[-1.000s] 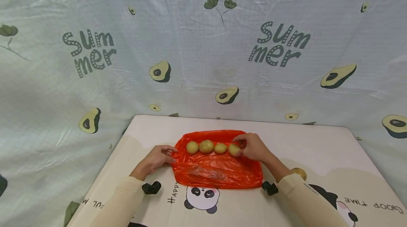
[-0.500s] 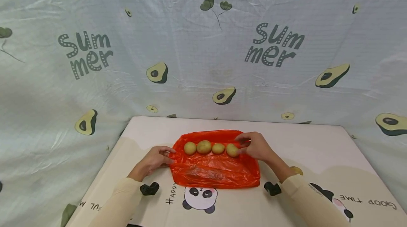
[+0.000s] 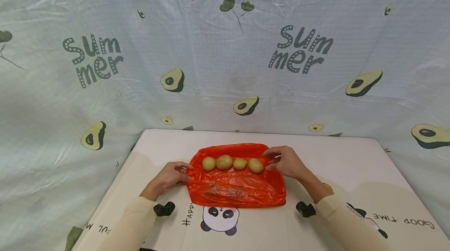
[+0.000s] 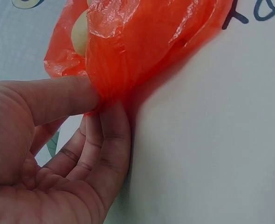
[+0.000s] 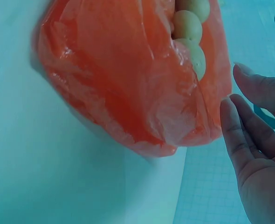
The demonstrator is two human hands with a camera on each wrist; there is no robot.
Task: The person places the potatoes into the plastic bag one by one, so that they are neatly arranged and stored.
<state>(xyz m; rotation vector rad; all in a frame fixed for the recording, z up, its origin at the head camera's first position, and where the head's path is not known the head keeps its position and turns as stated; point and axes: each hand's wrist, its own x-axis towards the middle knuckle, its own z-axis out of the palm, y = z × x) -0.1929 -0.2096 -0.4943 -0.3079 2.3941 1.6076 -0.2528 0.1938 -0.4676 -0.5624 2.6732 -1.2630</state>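
A red plastic bag (image 3: 235, 194) lies on the table with its mouth spread wide. Several potatoes (image 3: 224, 162) sit in a row inside it, toward the far side. At the bag's left edge my left hand (image 3: 171, 176) pinches the thin plastic between thumb and fingers (image 4: 114, 135). My right hand (image 3: 286, 161) is at the bag's right rim, beside the rightmost potato (image 3: 256, 165). In the right wrist view its thumb and fingers (image 5: 228, 119) are apart and hold nothing, close to the bag's edge.
Another potato (image 3: 327, 186) lies on the table to the right, mostly hidden behind my right forearm. Black devices (image 3: 164, 208) are worn at both wrists. The printed table (image 3: 337, 157) ends at a patterned cloth wall (image 3: 211, 106).
My right hand has let go of the rightmost potato and drawn slightly to the right. The left hand keeps its hold on the bag. The head view has shifted a little.
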